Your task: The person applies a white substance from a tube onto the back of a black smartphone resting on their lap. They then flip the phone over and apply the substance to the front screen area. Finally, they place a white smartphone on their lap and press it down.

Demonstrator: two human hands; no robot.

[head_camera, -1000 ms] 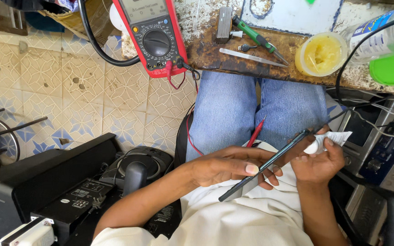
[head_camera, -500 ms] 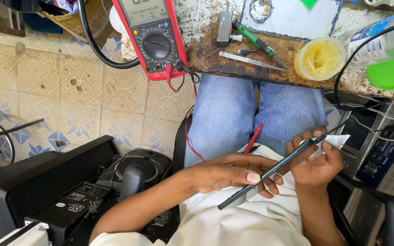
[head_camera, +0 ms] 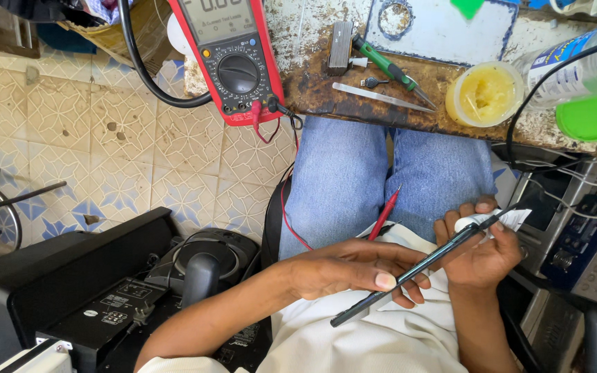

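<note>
Step in hand, as I read it: wiping down a phone (head_camera: 416, 275) held over the lap, screen seen nearly edge-on.

Left hand (head_camera: 354, 271) is gripping the phone's lower half, thumb on top, fingers curling under the edge. Forearm is coming in from the lower left, wrist roughly flat.

Right hand (head_camera: 478, 249) is cupping the upper end, closed around a wad of white tissue (head_camera: 499, 220) that is pressing against the phone's top corner. Forearm is rising from the bottom edge, wrist bent inward.

Phone is sitting tilted, low end toward the belly, high end toward the right knee, well apart from the tabletop (head_camera: 416, 90).

Next move likely calls for a steady left grip while the tissue is dragging along the glass; light pressure, no twisting of the thin body.

On the tabletop: multimeter (head_camera: 233, 59) hanging off the edge, tweezers (head_camera: 381, 97), green screwdriver (head_camera: 388, 65), yellow paste tub (head_camera: 485, 93). Red probe (head_camera: 385, 214) is lying on the thigh.
</note>
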